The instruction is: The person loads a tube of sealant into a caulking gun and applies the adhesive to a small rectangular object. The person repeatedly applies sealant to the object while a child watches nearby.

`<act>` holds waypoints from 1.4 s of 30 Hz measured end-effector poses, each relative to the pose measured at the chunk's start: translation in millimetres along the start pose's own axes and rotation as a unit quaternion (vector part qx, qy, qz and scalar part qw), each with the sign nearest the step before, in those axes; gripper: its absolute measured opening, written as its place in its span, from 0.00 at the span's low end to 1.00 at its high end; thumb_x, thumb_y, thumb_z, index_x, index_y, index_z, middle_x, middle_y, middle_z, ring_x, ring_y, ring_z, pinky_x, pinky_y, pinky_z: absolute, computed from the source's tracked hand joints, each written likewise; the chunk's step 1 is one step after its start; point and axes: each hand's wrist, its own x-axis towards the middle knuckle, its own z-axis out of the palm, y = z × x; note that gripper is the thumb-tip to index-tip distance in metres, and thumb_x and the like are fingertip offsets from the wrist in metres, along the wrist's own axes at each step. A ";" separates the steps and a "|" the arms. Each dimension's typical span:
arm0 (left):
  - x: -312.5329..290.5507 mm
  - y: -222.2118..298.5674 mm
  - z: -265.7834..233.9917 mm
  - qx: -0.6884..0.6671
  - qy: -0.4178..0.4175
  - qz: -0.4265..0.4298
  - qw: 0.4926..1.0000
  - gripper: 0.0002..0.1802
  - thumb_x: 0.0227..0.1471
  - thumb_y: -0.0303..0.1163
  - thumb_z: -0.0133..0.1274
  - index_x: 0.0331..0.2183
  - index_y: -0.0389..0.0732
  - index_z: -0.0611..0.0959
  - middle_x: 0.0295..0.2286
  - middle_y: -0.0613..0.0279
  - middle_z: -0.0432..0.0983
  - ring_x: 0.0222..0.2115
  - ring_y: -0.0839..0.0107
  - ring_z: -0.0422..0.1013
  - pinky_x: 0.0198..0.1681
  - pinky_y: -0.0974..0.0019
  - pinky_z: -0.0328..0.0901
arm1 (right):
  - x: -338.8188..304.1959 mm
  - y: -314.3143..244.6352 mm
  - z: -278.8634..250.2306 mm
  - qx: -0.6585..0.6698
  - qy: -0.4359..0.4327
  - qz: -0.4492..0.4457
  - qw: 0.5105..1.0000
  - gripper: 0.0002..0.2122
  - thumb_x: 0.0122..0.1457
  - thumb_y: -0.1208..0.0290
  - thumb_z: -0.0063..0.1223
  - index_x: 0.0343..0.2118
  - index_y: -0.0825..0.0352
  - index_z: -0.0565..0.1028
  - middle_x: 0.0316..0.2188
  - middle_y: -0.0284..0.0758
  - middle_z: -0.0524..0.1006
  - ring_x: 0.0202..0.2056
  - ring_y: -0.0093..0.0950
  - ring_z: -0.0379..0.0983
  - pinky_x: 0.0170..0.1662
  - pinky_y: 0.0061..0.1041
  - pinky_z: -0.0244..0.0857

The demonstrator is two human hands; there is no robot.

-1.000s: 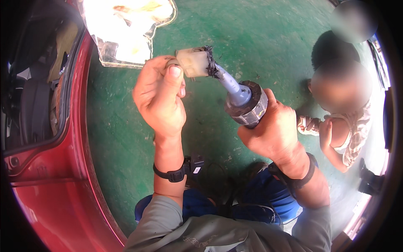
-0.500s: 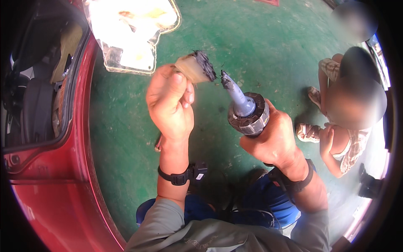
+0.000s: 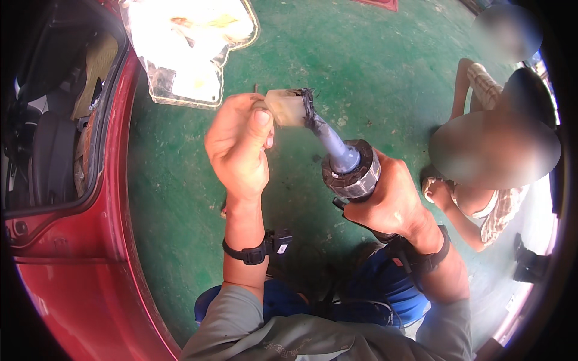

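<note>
My left hand (image 3: 239,147) pinches a translucent, off-white plastic scraper (image 3: 284,109) between thumb and fingers. Thick black sealant (image 3: 309,103) is smeared along the scraper's right edge. Wrapped round a caulking gun (image 3: 355,175) is my right hand (image 3: 394,198). The gun's blue-grey nozzle (image 3: 337,147) points up and to the left, with black sealant at its tip. Nozzle tip and scraper edge meet in the black smear. The gun's handle and trigger are mostly hidden by my right hand.
A red car body (image 3: 72,240) with a window opening runs down the left side. Over the green floor (image 3: 361,72), a glaring pale sheet with a clear edge (image 3: 186,93) shows at upper left. A person in plaid clothing (image 3: 512,198) is low down at right.
My right hand has moved the caulking gun slightly left, bringing its nozzle tip against the scraper. The scraper has turned more level and shifted a little right. The person at right has leaned over.
</note>
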 end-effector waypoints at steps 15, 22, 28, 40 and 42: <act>-3.2 14.7 1.6 0.049 -0.015 0.058 0.997 0.10 0.63 0.29 0.60 0.41 0.31 0.82 0.29 0.66 0.80 0.26 0.82 0.68 0.29 0.76 0.62 | -19.4 -24.2 -15.0 0.150 -0.025 -0.002 0.988 0.24 0.40 0.79 0.64 0.46 0.69 0.78 0.34 0.33 0.81 0.37 0.23 0.75 0.46 0.27 0.71; -4.0 17.5 4.9 0.041 -0.035 0.025 0.998 0.11 0.63 0.28 0.60 0.44 0.31 0.81 0.27 0.65 0.77 0.24 0.80 0.67 0.27 0.76 0.61 | -16.5 -13.9 -5.9 0.016 0.069 -0.001 0.997 0.27 0.40 0.73 0.62 0.50 0.69 0.77 0.35 0.49 0.83 0.41 0.50 0.81 0.46 0.37 0.75; -5.1 21.2 5.0 0.054 -0.045 0.023 0.997 0.13 0.62 0.28 0.59 0.45 0.30 0.80 0.26 0.64 0.75 0.23 0.80 0.66 0.26 0.77 0.60 | -17.7 -16.3 -5.0 0.010 0.073 0.006 0.997 0.26 0.40 0.72 0.62 0.49 0.69 0.77 0.34 0.49 0.83 0.40 0.50 0.81 0.45 0.37 0.75; -8.0 23.9 4.0 0.043 -0.056 0.021 0.997 0.08 0.63 0.27 0.60 0.40 0.32 0.82 0.29 0.68 0.78 0.26 0.83 0.67 0.29 0.77 0.61 | -21.1 -17.5 -1.2 -0.058 0.116 0.001 0.992 0.24 0.40 0.68 0.62 0.44 0.68 0.75 0.29 0.49 0.82 0.35 0.53 0.80 0.41 0.42 0.76; -6.8 22.5 3.0 0.064 -0.056 0.027 0.996 0.09 0.63 0.27 0.61 0.40 0.31 0.82 0.29 0.68 0.78 0.27 0.82 0.68 0.32 0.76 0.63 | -20.6 -16.7 -3.0 -0.093 0.115 -0.002 0.989 0.24 0.40 0.68 0.62 0.44 0.69 0.75 0.28 0.49 0.82 0.33 0.53 0.80 0.40 0.43 0.76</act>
